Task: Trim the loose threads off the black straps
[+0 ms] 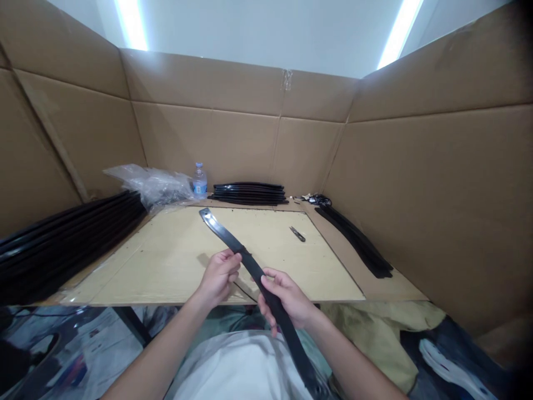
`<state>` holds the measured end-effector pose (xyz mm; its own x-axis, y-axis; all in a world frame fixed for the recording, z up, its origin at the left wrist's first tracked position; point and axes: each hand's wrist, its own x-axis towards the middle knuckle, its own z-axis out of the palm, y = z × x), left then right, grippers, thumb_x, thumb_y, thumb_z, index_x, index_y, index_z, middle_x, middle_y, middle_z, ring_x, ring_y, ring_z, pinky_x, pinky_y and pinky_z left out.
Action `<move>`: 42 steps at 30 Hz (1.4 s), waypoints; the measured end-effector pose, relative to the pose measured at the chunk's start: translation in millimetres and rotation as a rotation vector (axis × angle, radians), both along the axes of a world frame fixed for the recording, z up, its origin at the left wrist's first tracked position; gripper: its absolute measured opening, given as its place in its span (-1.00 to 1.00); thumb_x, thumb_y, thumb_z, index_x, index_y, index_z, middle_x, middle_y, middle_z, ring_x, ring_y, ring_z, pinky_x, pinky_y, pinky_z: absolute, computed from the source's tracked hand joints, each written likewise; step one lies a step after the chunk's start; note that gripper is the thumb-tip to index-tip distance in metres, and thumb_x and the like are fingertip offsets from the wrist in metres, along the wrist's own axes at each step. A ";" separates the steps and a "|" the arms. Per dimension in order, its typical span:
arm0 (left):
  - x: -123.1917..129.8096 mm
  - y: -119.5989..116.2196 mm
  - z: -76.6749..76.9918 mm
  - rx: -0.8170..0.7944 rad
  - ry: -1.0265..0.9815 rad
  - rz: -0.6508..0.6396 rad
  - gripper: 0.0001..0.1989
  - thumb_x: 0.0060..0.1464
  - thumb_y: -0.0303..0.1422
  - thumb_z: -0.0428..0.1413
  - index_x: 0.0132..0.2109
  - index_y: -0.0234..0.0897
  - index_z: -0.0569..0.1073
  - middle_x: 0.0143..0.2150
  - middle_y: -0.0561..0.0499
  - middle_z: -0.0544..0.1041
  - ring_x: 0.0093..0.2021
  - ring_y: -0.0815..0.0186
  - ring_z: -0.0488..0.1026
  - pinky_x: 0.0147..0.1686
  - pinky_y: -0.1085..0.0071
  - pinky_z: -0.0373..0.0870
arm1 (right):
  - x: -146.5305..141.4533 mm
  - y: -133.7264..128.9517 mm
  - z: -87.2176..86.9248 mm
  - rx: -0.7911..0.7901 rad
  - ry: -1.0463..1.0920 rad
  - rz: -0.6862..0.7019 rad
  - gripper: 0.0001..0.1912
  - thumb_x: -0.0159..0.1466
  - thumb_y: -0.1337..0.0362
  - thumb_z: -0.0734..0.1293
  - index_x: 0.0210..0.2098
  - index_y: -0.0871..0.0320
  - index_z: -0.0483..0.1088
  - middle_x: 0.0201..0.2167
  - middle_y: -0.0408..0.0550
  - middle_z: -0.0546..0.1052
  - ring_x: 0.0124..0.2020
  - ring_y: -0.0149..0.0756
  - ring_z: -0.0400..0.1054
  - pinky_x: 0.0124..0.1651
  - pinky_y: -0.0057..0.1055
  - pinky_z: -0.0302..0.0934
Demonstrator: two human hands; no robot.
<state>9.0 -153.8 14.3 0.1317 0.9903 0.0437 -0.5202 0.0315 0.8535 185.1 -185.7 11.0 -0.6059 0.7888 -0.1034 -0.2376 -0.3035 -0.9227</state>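
Observation:
A long, curved black strip [281, 316] slants from the tabletop towards my body. Its far end is glossy with a hole near the tip, and the rest is covered in matte black material. My right hand [287, 297] is wrapped round the covered middle, thumb on top. Fingers pinched, my left hand [220, 275] is at the strip's left edge, where the matte covering begins. A thin black cord [245, 291] runs out below the left fingers towards the right hand. Exactly what sits between the left fingertips is partly hidden.
Thread snips [297, 234] lie on the pale board [166, 261]. Black strips are piled at the left [83, 233], the back [250, 193] and the right [353, 239]. Clear plastic bags [158, 186] and a water bottle [200, 180] stand back left. Cardboard walls [241, 133] enclose the table.

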 end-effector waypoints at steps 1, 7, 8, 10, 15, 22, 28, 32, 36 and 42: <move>-3.9 3.5 -0.7 0.001 -0.031 0.028 -0.68 -0.17 -0.30 0.30 -0.44 -0.37 0.31 -0.64 0.26 -0.01 -0.68 0.61 -0.14 -0.72 0.62 -0.23 | 0.4 0.2 0.0 -0.019 0.003 -0.009 -0.55 0.21 -0.04 0.23 -0.07 0.15 0.21 -0.67 -0.19 0.42 -0.80 -0.48 0.17 -0.81 -0.54 0.14; -23.6 24.3 -12.8 -0.004 -0.030 0.106 -0.66 -0.11 -0.29 0.28 -0.46 -0.32 0.24 -0.63 0.26 -0.05 -0.69 0.60 -0.14 -0.72 0.59 -0.23 | -2.0 10.3 -6.0 -0.056 0.020 -0.163 -0.54 0.18 -0.03 0.27 -0.25 0.31 0.41 -0.67 -0.13 0.37 -0.74 -0.55 0.11 -0.74 -0.61 -0.05; -25.5 26.9 -15.6 -0.027 -0.014 0.124 -0.66 -0.13 -0.28 0.28 -0.46 -0.32 0.25 -0.63 0.26 -0.04 -0.69 0.60 -0.14 -0.72 0.58 -0.23 | -1.3 13.5 -7.8 -0.051 0.015 -0.160 -0.57 0.18 0.00 0.29 -0.32 0.32 0.42 -0.65 -0.11 0.38 -0.72 -0.55 0.13 -0.71 -0.60 -0.03; -28.1 30.9 -20.2 -0.072 0.014 0.156 -0.64 -0.16 -0.27 0.30 -0.46 -0.33 0.26 -0.63 0.26 0.00 -0.70 0.61 -0.13 -0.72 0.57 -0.24 | 2.3 20.9 -11.5 -0.043 0.006 -0.133 -0.62 0.17 0.06 0.32 -0.45 0.34 0.42 -0.61 -0.07 0.40 -0.67 -0.55 0.17 -0.65 -0.59 0.00; -28.1 33.9 -24.6 -0.082 0.043 0.192 -0.60 -0.18 -0.24 0.30 -0.48 -0.31 0.21 -0.64 0.26 -0.02 -0.70 0.61 -0.13 -0.71 0.55 -0.25 | 13.6 38.3 -18.3 -0.042 0.013 -0.067 -0.71 0.16 0.17 0.35 -0.43 0.35 0.42 -0.54 -0.02 0.44 -0.61 -0.51 0.23 -0.58 -0.57 0.04; -25.1 31.9 -23.1 -0.057 -0.002 0.209 -0.57 -0.16 -0.24 0.29 -0.49 -0.27 0.15 -0.64 0.27 -0.05 -0.70 0.60 -0.15 -0.71 0.54 -0.27 | 15.7 44.6 -21.7 -0.021 0.020 -0.066 -0.71 0.12 0.21 0.40 -0.26 0.32 0.42 -0.46 0.05 0.51 -0.53 -0.47 0.31 -0.50 -0.57 0.12; -25.7 31.8 -22.9 -0.080 -0.021 0.177 -0.58 -0.17 -0.26 0.31 -0.46 -0.28 0.18 -0.63 0.27 -0.04 -0.69 0.60 -0.14 -0.70 0.55 -0.25 | 18.1 44.8 -21.2 -0.145 0.074 -0.036 -0.55 0.09 0.27 0.43 -0.06 0.23 0.30 -0.48 0.00 0.49 -0.55 -0.48 0.30 -0.53 -0.60 0.10; -24.7 30.5 -20.6 -0.089 -0.014 0.166 -0.60 -0.18 -0.27 0.31 -0.45 -0.30 0.21 -0.63 0.27 -0.03 -0.69 0.61 -0.14 -0.70 0.55 -0.26 | 19.6 44.6 -21.6 -0.176 0.072 -0.043 -0.63 0.09 0.28 0.43 -0.15 0.23 0.30 -0.48 -0.01 0.47 -0.57 -0.50 0.27 -0.61 -0.64 0.01; -24.0 29.8 -19.4 -0.078 -0.025 0.142 -0.61 -0.16 -0.26 0.30 -0.45 -0.30 0.21 -0.63 0.27 -0.06 -0.69 0.61 -0.16 -0.70 0.55 -0.27 | 19.5 44.3 -22.3 -0.138 0.066 -0.047 -0.69 0.12 0.26 0.41 -0.20 0.22 0.29 -0.48 -0.01 0.46 -0.58 -0.50 0.24 -0.64 -0.64 -0.02; -22.6 29.9 -20.7 -0.065 0.026 0.183 -0.61 -0.17 -0.26 0.31 -0.45 -0.30 0.22 -0.63 0.25 0.02 -0.70 0.61 -0.10 -0.72 0.57 -0.23 | 17.9 41.5 -17.6 -0.077 0.061 -0.001 -0.73 0.12 0.21 0.40 -0.28 0.25 0.33 -0.50 -0.05 0.44 -0.58 -0.51 0.21 -0.60 -0.60 0.07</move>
<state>-13.6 -123.8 -6.4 -0.0509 0.9985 -0.0221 -0.5004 -0.0064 0.8658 203.0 -144.2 -6.6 -0.6121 0.7805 -0.1268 -0.2933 -0.3730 -0.8802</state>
